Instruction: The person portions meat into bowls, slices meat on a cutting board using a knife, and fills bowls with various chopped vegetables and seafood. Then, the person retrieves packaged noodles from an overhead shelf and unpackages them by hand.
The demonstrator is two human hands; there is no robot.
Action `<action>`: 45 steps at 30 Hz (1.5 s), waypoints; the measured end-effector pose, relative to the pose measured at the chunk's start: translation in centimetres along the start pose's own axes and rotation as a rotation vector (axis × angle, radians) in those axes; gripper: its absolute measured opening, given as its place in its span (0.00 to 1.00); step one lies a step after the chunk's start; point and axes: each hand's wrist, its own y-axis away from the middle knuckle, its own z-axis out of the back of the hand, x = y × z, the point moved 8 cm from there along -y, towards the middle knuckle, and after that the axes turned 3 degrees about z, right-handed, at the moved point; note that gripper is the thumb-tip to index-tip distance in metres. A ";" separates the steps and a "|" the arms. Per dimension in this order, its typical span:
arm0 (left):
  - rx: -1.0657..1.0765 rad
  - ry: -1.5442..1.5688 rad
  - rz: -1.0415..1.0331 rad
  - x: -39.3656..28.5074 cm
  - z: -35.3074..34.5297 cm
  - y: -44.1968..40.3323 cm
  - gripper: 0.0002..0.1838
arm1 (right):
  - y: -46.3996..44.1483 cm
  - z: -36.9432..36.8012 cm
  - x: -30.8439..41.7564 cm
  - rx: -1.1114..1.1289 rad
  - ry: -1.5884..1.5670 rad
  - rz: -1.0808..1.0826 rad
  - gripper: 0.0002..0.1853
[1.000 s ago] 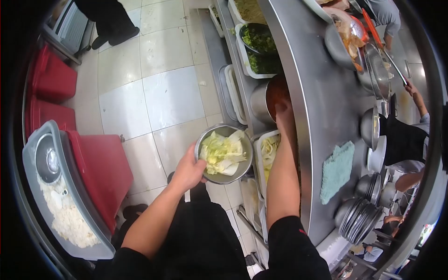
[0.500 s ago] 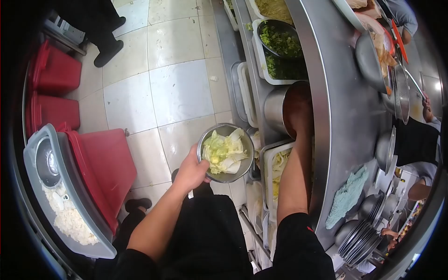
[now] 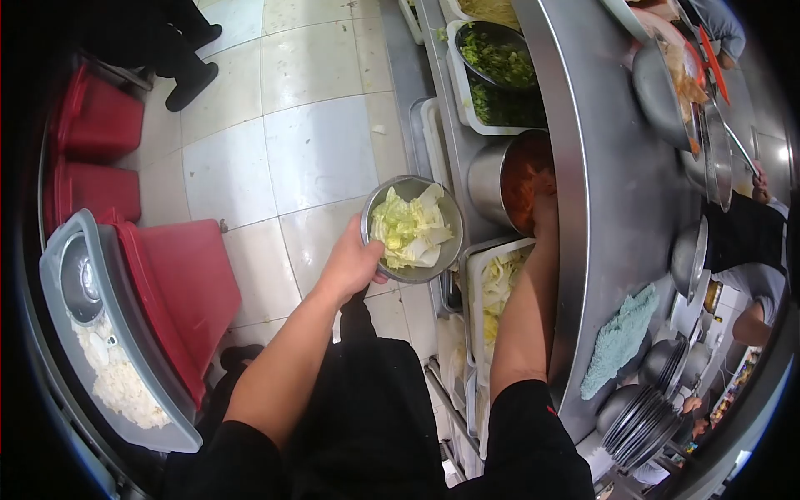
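Leafy greens (image 3: pixel 410 229) lie pale and cut, near the centre of the frame, in the bowl you hold. A steel counter (image 3: pixel 617 167) runs down the right of the frame, above your right forearm. A red bin (image 3: pixel 179 292) fills the lower left, just beside a grey tub (image 3: pixel 127 321) of white food. Near the counter's left edge you have a metal pot (image 3: pixel 487 183) and, just below it in the frame, a white tray (image 3: pixel 473 304) of pale cut leaves. Your metal bowl (image 3: pixel 452 250) is pinched at its left rim by your left hand (image 3: pixel 354 260), thumb inside, fingers beneath. Your right hand (image 3: pixel 542 204) reaches into the pot's red contents (image 3: pixel 522 179); you can't tell how its fingers are set.
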 end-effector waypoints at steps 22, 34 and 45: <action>0.146 -0.146 -0.223 -11.8 -3.1 17.8 0.25 | 16.1 21.1 27.6 0.406 -0.324 0.255 0.21; 0.434 -0.079 -0.325 -20.8 -22.9 18.5 0.22 | 24.2 33.8 22.5 0.099 -0.559 0.167 0.16; 0.197 0.030 -0.244 -0.5 -11.0 17.1 0.26 | 48.6 20.0 1.2 0.880 -0.085 -0.139 0.32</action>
